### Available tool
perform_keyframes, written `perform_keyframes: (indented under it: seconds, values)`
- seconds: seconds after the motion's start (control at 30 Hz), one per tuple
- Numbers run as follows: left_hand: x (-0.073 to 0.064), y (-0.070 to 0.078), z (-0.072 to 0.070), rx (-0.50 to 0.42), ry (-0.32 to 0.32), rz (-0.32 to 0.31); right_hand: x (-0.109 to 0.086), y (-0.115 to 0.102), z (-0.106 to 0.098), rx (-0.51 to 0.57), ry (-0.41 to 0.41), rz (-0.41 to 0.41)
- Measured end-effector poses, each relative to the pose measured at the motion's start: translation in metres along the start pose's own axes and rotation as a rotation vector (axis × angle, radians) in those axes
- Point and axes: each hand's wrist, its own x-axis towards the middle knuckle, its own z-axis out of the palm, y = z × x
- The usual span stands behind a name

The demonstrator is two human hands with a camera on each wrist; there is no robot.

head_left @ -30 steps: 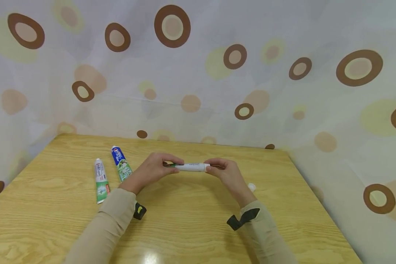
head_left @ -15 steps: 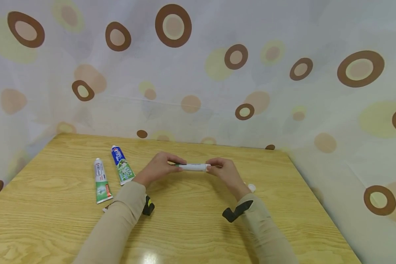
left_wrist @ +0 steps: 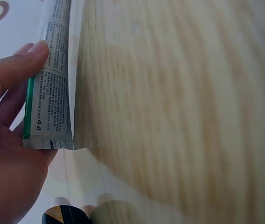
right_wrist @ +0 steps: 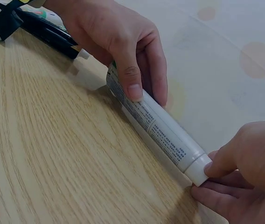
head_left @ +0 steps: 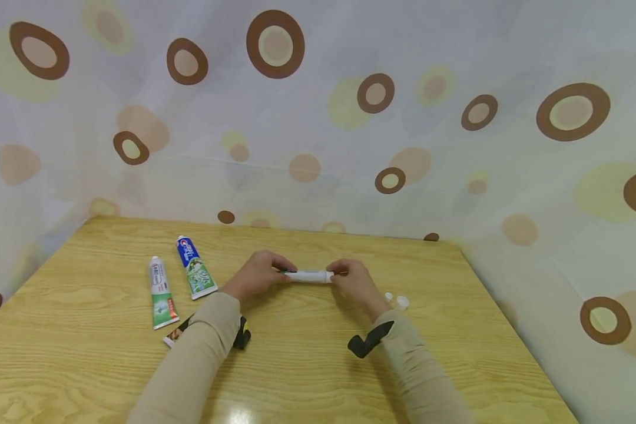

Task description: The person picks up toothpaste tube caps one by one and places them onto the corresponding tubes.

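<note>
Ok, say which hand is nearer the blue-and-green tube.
Left: the left hand is just right of the blue-and-green tube, the right hand farther right, at the cap of the white tube.

My left hand pinches between thumb and fingers, pointing toward my right hand, which pinches likewise just opposite. Sleeved forearms slope back toward me from both wrists.

- Indoors, a screened-off tabletop nook; whether home, lab or office, I cannot tell.
- Sheet: creased, printed with rings and dots, walling the table from 9 through 12 to 3 o'clock.
- Table: wood-grained, bright glare near 6 o'clock.
</note>
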Motion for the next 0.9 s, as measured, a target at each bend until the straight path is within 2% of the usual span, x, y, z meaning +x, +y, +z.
perform_keyframes:
  seconds: [0.27,0.5,0.6,0.8,0.9]
  values:
    - [0.002,0.001,0.003,0.024,-0.023,-0.043,-0.001,-0.002,-0.001,-0.028,-0.049,-0.042]
    - [0.000,0.004,0.007,0.124,-0.050,-0.007,-0.007,0.003,-0.008,-0.016,-0.042,-0.060]
    - [-0.002,0.006,0.008,0.147,-0.059,-0.018,-0.009,0.004,-0.011,-0.006,-0.029,-0.065]
    - [-0.009,0.011,0.001,0.136,-0.047,-0.067,-0.018,-0.001,-0.025,0.133,-0.051,-0.070]
    - [-0.014,0.016,-0.007,0.125,-0.022,-0.064,-0.022,-0.001,-0.032,0.194,-0.053,-0.072]
